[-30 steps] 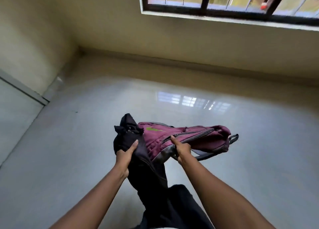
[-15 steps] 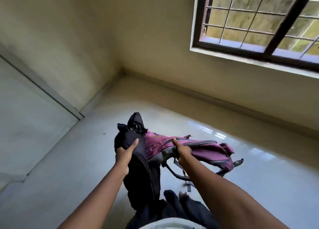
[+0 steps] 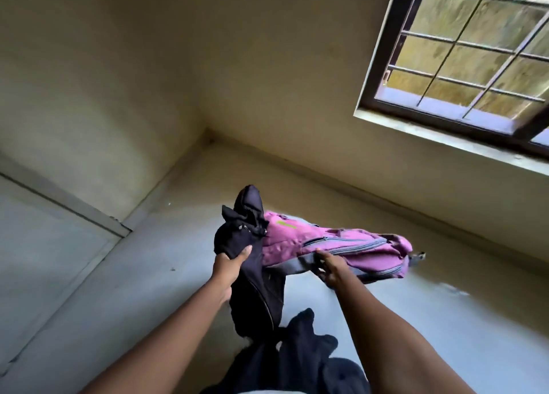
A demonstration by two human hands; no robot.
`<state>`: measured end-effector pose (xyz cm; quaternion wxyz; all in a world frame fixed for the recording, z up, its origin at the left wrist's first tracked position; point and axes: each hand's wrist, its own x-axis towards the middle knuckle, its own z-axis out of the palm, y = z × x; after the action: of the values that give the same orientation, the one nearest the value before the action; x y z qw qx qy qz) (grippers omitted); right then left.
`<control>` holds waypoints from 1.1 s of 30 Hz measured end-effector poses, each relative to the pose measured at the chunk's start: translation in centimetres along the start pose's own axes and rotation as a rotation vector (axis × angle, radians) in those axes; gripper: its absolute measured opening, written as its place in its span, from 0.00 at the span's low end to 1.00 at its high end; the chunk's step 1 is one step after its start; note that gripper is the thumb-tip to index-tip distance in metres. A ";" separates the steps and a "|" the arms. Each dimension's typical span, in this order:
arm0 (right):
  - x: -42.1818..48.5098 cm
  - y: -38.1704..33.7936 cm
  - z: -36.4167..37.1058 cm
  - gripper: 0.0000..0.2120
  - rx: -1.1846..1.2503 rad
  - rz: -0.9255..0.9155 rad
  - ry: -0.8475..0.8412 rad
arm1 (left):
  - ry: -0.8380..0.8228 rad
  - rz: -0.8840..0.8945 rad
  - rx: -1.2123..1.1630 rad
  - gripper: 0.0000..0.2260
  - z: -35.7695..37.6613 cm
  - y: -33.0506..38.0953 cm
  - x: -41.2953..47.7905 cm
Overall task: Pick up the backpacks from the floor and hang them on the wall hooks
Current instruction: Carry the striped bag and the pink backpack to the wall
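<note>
Above the floor (image 3: 445, 319), left hand (image 3: 227, 270) grips black backpack (image 3: 252, 289), right hand (image 3: 334, 270) clutches purple backpack (image 3: 335, 245), both lifted, likely for hanging.

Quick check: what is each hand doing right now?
Left hand: closed on the black backpack.
Right hand: closed on the purple backpack, at its grey edge.

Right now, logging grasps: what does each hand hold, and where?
Left hand grips the black backpack near its top; right hand grips the purple backpack at its grey lower edge.
</note>
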<state>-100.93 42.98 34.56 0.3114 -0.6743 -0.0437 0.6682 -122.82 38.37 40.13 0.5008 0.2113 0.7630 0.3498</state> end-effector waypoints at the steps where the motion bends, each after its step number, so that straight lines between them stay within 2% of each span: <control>1: 0.7 0.1 0.3 0.06 -0.036 0.011 -0.002 | -0.010 0.005 0.023 0.10 0.1 0.8 1.2; 4: 0.2 0.5 2.0 0.09 -0.191 0.053 -0.060 | -0.028 -0.007 0.115 0.16 0.0 2.3 4.6; 6: -0.5 0.5 3.8 0.10 -0.257 0.008 -0.113 | -0.046 -0.008 0.244 0.19 -0.6 2.7 6.1; 10: -2.5 -1.7 9.0 0.12 -0.545 -0.378 -0.253 | -0.121 0.033 0.494 0.19 -2.9 3.6 8.7; 13: -4.4 -4.3 12.4 0.12 -0.870 -0.696 -0.311 | -0.173 0.086 0.658 0.21 -5.0 5.2 9.2; 15: -5.1 -6.4 14.4 0.14 -1.109 -0.904 -0.342 | -0.211 0.144 0.716 0.19 -6.1 6.6 8.8; 17: -5.2 -8.1 16.1 0.19 -1.242 -1.022 -0.418 | -0.247 0.181 0.754 0.15 -6.9 7.4 8.7; 19: -4.5 -9.1 17.2 0.28 -1.370 -1.017 -0.495 | -0.242 0.225 0.814 0.13 -7.6 7.8 8.9; 21: -3.5 -9.7 17.6 0.33 -1.553 -0.924 -0.542 | -0.209 0.258 0.894 0.13 -8.0 7.9 9.1; 23: -2.7 -9.9 17.9 0.29 -1.671 -0.848 -0.590 | -0.157 0.283 0.929 0.12 -8.0 8.2 9.1; 25: -2.4 -9.7 18.2 0.18 -1.766 -0.857 -0.611 | -0.107 0.298 0.910 0.11 -8.0 8.3 9.2; 27: -2.6 -9.6 18.7 0.12 -1.801 -0.865 -0.564 | -0.079 0.302 0.863 0.11 -7.9 8.6 9.4; 30: -2.9 -9.6 20.0 0.13 -1.730 -0.826 -0.506 | -0.134 0.240 0.872 0.15 -7.7 8.9 9.7; 33: -2.8 -8.7 20.8 0.15 -1.751 -0.754 -0.525 | -0.194 0.073 0.940 0.25 -7.1 8.7 9.6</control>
<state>-117.45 56.17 42.96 -0.1243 -0.4390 -0.8021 0.3854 -133.46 48.37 42.51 0.4074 0.4733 0.7802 -0.0367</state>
